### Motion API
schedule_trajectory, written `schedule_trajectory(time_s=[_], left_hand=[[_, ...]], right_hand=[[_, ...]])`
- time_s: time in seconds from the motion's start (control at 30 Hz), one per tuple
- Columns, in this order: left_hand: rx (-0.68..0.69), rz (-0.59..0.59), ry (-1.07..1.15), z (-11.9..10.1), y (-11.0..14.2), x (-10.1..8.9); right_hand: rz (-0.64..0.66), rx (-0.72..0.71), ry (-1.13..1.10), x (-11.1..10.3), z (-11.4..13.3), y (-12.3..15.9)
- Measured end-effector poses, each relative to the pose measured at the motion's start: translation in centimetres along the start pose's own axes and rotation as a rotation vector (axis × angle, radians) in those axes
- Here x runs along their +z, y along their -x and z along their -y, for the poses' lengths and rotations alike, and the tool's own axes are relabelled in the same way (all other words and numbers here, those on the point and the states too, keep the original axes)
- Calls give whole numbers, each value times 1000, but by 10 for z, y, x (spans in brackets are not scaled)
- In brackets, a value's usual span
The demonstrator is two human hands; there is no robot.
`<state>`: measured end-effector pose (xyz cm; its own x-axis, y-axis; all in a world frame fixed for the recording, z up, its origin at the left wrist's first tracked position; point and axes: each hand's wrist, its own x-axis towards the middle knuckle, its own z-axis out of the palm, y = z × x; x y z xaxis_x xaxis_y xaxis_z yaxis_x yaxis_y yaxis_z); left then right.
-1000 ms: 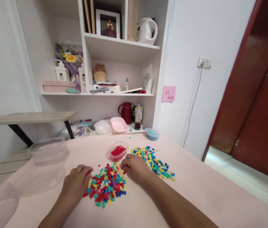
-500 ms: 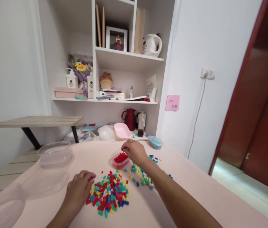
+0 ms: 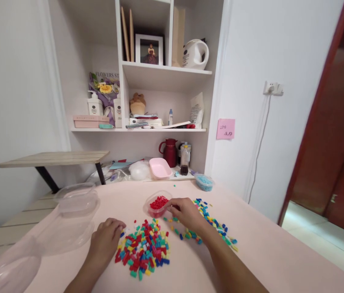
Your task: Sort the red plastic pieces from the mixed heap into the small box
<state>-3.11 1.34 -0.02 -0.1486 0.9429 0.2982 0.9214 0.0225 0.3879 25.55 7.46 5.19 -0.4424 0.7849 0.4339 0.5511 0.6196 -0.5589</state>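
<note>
A mixed pile of small coloured plastic bricks (image 3: 144,248) lies on the pink table, in red, green, yellow, blue and white. At its left edge rests my left hand (image 3: 107,238), fingers curled together; what the fingertips hold, if anything, is hidden. Behind the pile stands a clear tub (image 3: 150,208) with red bricks (image 3: 159,202) inside. My right hand (image 3: 187,211) is at the tub's right rim, with thumb and fingers bunched; I cannot make out anything between them. Under and beyond that hand a second spread of bricks (image 3: 217,224), mostly blue, green and yellow, reaches to the right.
Clear empty tubs (image 3: 77,201) stand along the table's left side. A tub of light blue pieces (image 3: 204,183) sits at the back right. One green brick (image 3: 174,185) lies near the back edge. Behind are a pink tray (image 3: 160,167), a red jug (image 3: 169,152) and shelves.
My right hand has come down and nearer, from above the tub's back right corner to its right rim. More of the red bricks shows. My left hand stays beside the pile.
</note>
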Motion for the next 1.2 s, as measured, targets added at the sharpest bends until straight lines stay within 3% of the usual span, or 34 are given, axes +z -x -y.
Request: schedule_trajectory(time_s=[0.27,0.5,0.73,0.87,1.2], left_hand=[[-21,-53,190,5,-5,-6],[-147,-88,358,2,-5,-10],[-173,-103,369,-1,-4,-12],[-183,-106,353,0,-7,-11],[-202,-83,365,-2,-7,-11]], right_hand=[[-1,45,49,-19,-15,4],[129,75,137,-22,-28,7],[176,-14,129,-12,-16,7],[292,-79,134,-3,-12,7],[389,-79,250,9,-9,9]])
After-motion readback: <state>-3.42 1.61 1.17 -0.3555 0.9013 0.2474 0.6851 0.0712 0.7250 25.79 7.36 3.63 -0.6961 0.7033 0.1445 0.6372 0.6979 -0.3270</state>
